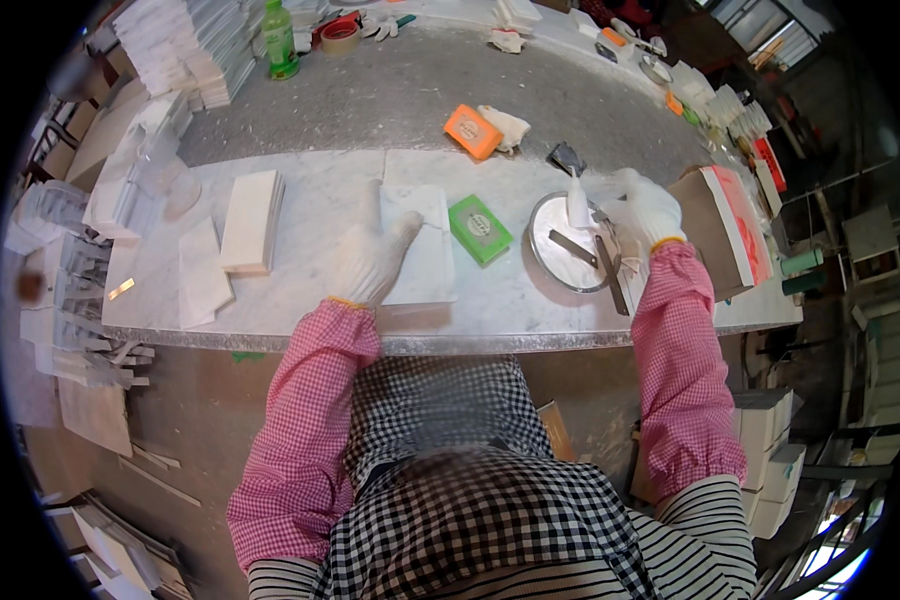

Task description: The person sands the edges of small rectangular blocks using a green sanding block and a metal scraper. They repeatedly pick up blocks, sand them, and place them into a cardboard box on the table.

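White tile (429,262), flat rect.; L hand (374,250), cloth-gloved, spread on it; R hand (652,207) nr rnd bowl (533,246), grip unclear

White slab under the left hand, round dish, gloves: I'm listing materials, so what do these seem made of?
Slab: probably stone or ceramic, smooth and pale with straight edges; the look leaves which open. Round dish: likely metal, from its grey, shiny rim. Gloves: apparently knitted fabric, matte white with yellow cuff edges.
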Demonstrator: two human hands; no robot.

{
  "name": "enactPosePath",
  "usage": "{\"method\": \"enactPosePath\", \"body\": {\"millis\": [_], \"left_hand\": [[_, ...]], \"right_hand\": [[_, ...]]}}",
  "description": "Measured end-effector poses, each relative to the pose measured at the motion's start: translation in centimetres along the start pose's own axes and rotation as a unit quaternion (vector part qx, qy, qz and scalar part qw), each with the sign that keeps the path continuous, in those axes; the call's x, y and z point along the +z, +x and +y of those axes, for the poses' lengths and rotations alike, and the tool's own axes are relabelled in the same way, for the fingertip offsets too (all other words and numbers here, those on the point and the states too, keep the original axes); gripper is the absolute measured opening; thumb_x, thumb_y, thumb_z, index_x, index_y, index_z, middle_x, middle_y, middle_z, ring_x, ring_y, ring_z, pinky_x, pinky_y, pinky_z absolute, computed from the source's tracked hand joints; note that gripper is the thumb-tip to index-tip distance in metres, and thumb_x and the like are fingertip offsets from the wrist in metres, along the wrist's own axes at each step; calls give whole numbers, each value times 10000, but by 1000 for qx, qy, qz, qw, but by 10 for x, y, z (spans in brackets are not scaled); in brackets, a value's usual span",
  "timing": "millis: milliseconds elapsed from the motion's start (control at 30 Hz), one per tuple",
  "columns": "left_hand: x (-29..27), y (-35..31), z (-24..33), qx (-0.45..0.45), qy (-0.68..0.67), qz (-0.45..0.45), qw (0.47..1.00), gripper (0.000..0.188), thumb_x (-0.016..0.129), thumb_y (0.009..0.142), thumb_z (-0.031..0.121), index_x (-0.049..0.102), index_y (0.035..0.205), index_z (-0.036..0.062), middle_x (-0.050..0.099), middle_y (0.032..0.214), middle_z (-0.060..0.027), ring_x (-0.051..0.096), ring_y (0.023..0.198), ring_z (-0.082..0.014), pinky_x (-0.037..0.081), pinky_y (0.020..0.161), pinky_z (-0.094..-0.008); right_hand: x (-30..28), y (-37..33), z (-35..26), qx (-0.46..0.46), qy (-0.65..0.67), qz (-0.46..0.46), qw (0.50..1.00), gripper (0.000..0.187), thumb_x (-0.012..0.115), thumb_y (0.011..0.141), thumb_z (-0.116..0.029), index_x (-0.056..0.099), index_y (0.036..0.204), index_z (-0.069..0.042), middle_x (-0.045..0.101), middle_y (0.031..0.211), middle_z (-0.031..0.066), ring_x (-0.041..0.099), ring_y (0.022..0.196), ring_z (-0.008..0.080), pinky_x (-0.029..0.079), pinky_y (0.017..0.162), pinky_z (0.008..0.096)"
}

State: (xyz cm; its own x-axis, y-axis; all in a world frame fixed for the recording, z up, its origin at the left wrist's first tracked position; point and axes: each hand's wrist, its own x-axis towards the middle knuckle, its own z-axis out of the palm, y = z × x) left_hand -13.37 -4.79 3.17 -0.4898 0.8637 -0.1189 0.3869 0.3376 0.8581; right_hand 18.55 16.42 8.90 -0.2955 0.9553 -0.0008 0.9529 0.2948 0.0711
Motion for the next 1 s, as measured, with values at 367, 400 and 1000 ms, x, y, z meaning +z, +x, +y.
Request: {"method": "enactPosePath", "body": {"millis": [367, 400, 1000], "left_hand": [[2, 3, -3, 0, -18, -4, 1000, 783, 675, 978, 339, 327, 1600, 16, 651, 1294, -355, 684, 1168, -399, 521, 1010, -432], [2, 3, -3, -2, -13, 0, 1000, 783, 675, 978, 342, 328, 1600, 18, 652, 1293, -354, 684, 1167, -399, 522, 1008, -433], [-1, 1, -3, -9, -24, 0, 1000, 830, 707, 935, 363, 331, 1591, 22, 686, 1239, -318, 691, 1135, -422, 537, 982, -468]], "right_hand": [[69, -12, 28, 111, 202, 25, 973, 546, 723, 798, -476, 745, 1173, -80, 746, 1090, 228, 709, 1072, 399, 538, 929, 465], [68, -15, 22, 117, 229, 31, 966, 544, 721, 802, -476, 747, 1167, -74, 747, 1079, 232, 709, 1067, 401, 536, 928, 464], [33, -97, -82, -197, 467, -34, 861, 241, 570, 990, -256, 623, 1085, -41, 617, 812, 125, 616, 756, 212, 508, 746, 347]]}}
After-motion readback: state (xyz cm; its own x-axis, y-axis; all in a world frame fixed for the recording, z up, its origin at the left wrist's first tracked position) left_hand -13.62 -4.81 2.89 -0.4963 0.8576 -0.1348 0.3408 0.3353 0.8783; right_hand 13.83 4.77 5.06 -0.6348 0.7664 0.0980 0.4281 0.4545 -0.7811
